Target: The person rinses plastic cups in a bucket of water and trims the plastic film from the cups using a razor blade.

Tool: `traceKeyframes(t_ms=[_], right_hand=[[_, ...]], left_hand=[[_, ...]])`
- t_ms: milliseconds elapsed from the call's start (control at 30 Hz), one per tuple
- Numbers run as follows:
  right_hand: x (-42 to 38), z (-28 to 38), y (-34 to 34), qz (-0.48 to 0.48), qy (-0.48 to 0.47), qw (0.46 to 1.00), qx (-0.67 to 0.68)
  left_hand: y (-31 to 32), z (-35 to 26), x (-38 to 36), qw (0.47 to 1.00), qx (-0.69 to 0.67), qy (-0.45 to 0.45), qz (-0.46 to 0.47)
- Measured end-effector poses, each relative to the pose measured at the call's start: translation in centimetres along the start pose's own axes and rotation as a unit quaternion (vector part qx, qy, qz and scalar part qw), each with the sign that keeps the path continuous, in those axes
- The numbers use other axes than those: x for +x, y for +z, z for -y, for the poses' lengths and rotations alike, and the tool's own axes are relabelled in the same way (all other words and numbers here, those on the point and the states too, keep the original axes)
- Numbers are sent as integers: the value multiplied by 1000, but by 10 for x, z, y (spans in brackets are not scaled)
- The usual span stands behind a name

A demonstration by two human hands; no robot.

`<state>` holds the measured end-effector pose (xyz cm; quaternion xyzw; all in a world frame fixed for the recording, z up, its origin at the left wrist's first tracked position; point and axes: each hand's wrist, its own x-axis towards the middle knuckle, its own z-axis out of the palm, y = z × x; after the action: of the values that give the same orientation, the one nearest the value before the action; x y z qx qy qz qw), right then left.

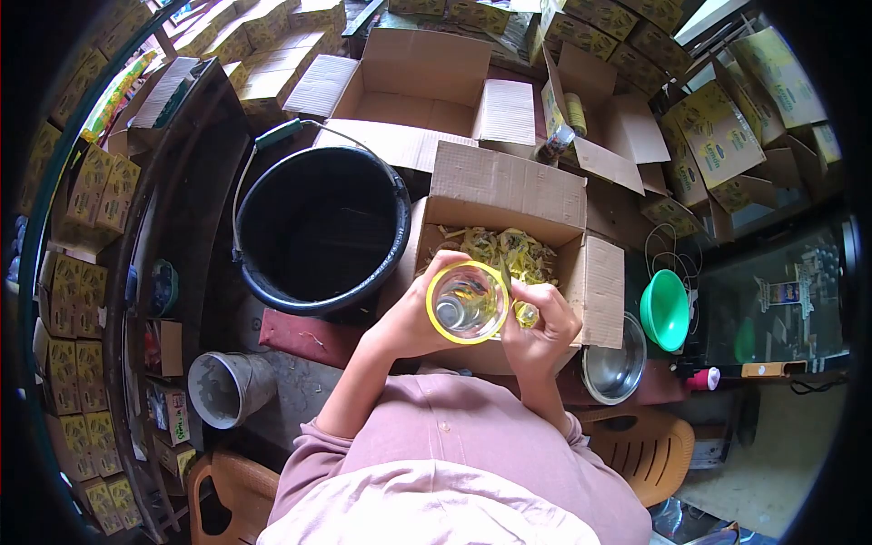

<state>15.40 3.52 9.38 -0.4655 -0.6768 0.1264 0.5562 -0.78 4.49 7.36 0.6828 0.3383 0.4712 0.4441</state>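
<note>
Between the fingers of my left hand (pixel 411 313) is a clear plastic jar (pixel 459 311) with a yellow rim, its open mouth tipped up toward me. A few shiny yellow bits show through it. Right beside the rim, my right hand (pixel 543 329) is closed in a pinch around a small yellow-wrapped piece (pixel 526 315). Behind both hands, an open cardboard box (pixel 509 182) holds a heap of yellow and clear wrapped pieces (pixel 513 250). Part of that heap is hidden by my hands.
A black bucket (pixel 313 289) stands left of the box. At right are a metal bowl (pixel 627 363) and a green bowl (pixel 666 310). Open cartons (pixel 425 54) sit farther back, with stacked yellow lemon boxes (pixel 713 136) at the sides. A grey pail (pixel 218 391) is lower left.
</note>
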Motion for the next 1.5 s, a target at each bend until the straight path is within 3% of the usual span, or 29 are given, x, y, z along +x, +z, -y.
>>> traceKeyframes(t_ms=[200, 400, 600, 1000, 1200, 1500], right_hand=[[1, -6, 0, -11, 38, 996, 76], [-3, -5, -1, -1, 5, 998, 58], [-2, -5, -5, 39, 29, 996, 74], [-1, -5, -3, 10, 42, 993, 110], [-3, -3, -8, 18, 43, 994, 96], [-3, -6, -4, -2, 38, 997, 64]], left_hand=[[-3, 0, 2, 999, -39, -15, 14], [-5, 1, 2, 998, -61, -13, 15], [-6, 1, 2, 997, -60, -10, 43], [-6, 3, 5, 991, -103, 1, 86], [-5, 5, 4, 989, -143, -9, 37], [-5, 18, 8, 988, -116, 17, 100]])
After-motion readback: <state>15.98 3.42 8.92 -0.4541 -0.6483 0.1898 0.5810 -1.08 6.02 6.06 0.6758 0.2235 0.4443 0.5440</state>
